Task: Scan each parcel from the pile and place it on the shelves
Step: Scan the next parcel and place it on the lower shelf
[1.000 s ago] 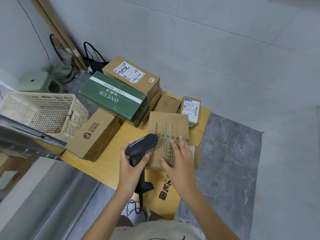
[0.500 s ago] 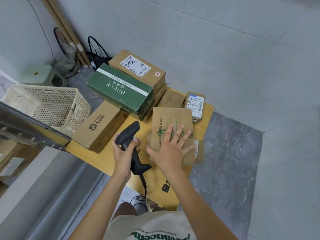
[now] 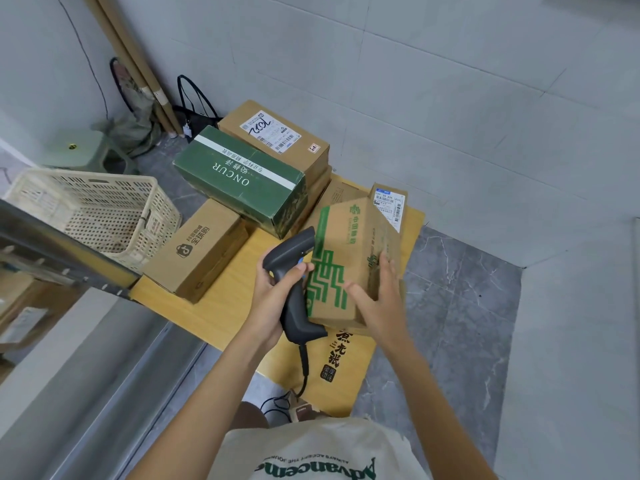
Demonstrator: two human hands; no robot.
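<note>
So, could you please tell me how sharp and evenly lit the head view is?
Head view: soft, even light with no harsh glare; wide-angle bending curves the wall tile lines; the label on the brown box reads clearly; the right hand on the tilted parcel looks slightly motion-blurred.

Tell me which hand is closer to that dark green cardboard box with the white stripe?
Left. The left hand, gripping the black handheld scanner, sits just below the dark green cardboard box. The right hand is farther right, holding the tilted brown cardboard parcel.
</note>
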